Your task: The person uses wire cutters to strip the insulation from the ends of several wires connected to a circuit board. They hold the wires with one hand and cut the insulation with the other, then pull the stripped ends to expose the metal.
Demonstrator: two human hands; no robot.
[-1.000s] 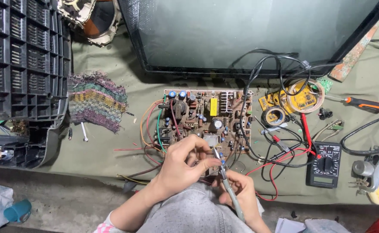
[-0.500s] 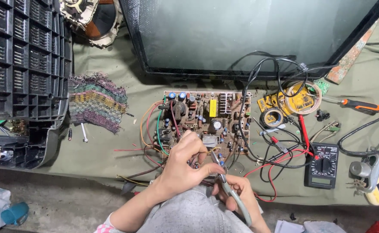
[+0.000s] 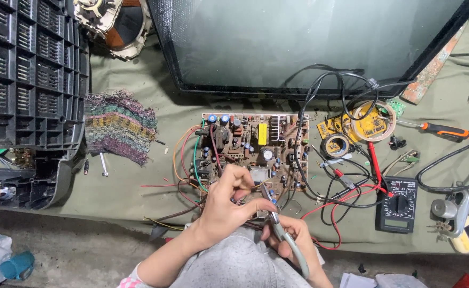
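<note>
Your left hand (image 3: 229,205) and right hand (image 3: 293,234) were bare, with no gloves or rings visible. Your forearms were uncovered. You wore grey trousers, and a pink-and-white patterned sleeve edge showed at the lower frame

- An olive-green cloth (image 3: 138,69) covers the low work surface, wrinkled in places.
- Bare grey concrete floor (image 3: 85,245) runs along its near edge.
- Soft, even light falls from above, with few hard shadows.
</note>
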